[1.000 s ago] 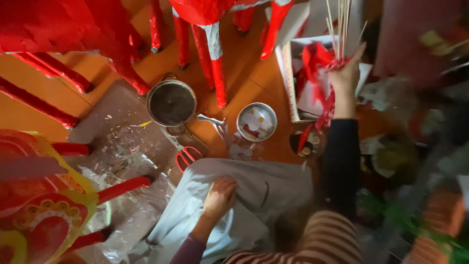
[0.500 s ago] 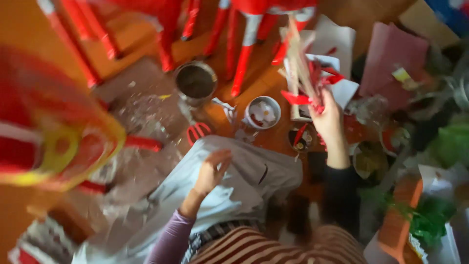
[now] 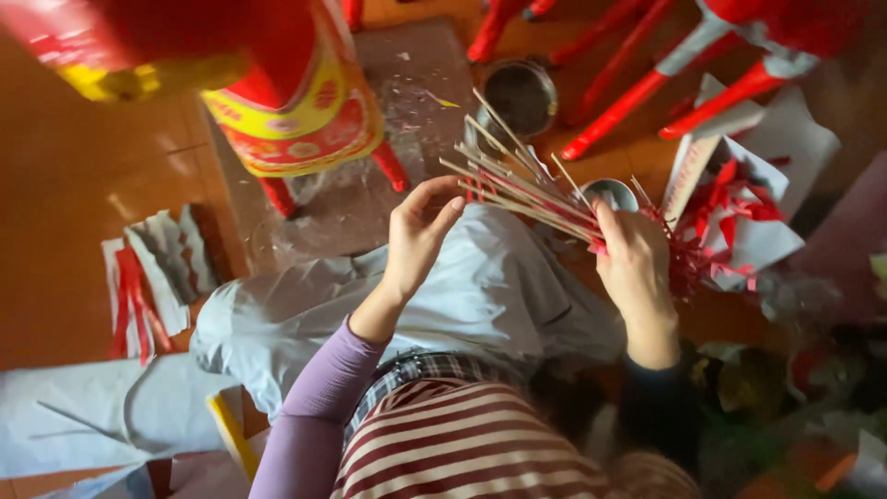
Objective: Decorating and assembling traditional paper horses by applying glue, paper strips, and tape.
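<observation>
Head view. The right hand (image 3: 636, 268) is clenched around the lower ends of a bundle of thin sticks (image 3: 517, 185), which fan out up and to the left above the lap. The left hand (image 3: 418, 236) is released, fingers spread, its fingertips just beside the stick ends, apparently short of contact. On the floor (image 3: 83, 203) lie red-and-white paper strips (image 3: 148, 277), two small pots (image 3: 519, 92), and red paper scraps (image 3: 730, 212). By this evidence, the sticks are gathered but unsorted; none has been drawn out.
</observation>
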